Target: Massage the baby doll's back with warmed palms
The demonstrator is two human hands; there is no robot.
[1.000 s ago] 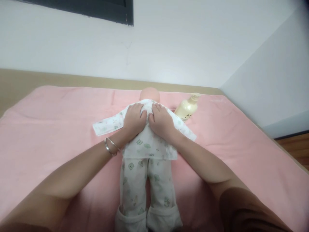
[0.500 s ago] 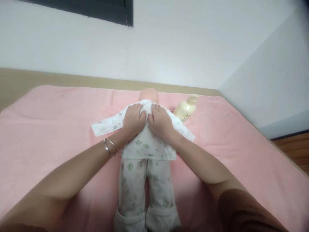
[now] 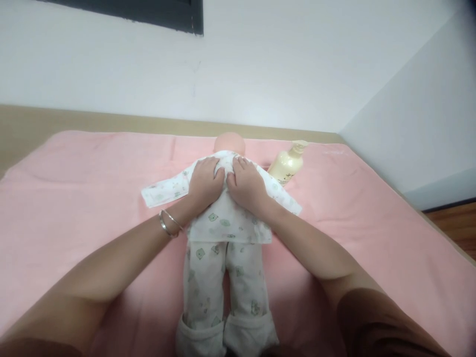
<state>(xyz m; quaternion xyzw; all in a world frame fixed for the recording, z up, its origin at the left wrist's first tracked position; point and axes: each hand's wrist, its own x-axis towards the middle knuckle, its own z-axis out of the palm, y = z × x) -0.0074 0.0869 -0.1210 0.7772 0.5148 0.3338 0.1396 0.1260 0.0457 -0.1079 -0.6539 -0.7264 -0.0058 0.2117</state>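
A baby doll [image 3: 229, 143] lies on a pink sheet, its bare round head pointing away from me. It wears a white printed top [image 3: 227, 225] and matching trousers [image 3: 206, 277] with turned-up cuffs. Across the left side of the upper torso, my left hand [image 3: 205, 182] rests flat with fingers laid out; bangles circle that wrist. My right hand [image 3: 247, 184] lies flat on the other side, its thumb close to the left thumb. Both palms touch the cloth of the top. The doll's sleeves spread out to either side, and its face cannot be seen.
A cream pump bottle [image 3: 288, 163] lies tilted beside the doll's right-hand sleeve. The pink sheet [image 3: 92, 188] covers a wooden surface [image 3: 26, 124] set against a white wall [image 3: 260, 64]. A dark frame [image 3: 167, 15] hangs at upper left.
Both hands stay on the doll's upper torso, with hardly any shift. The whole view has moved very slightly, so things sit a little higher.
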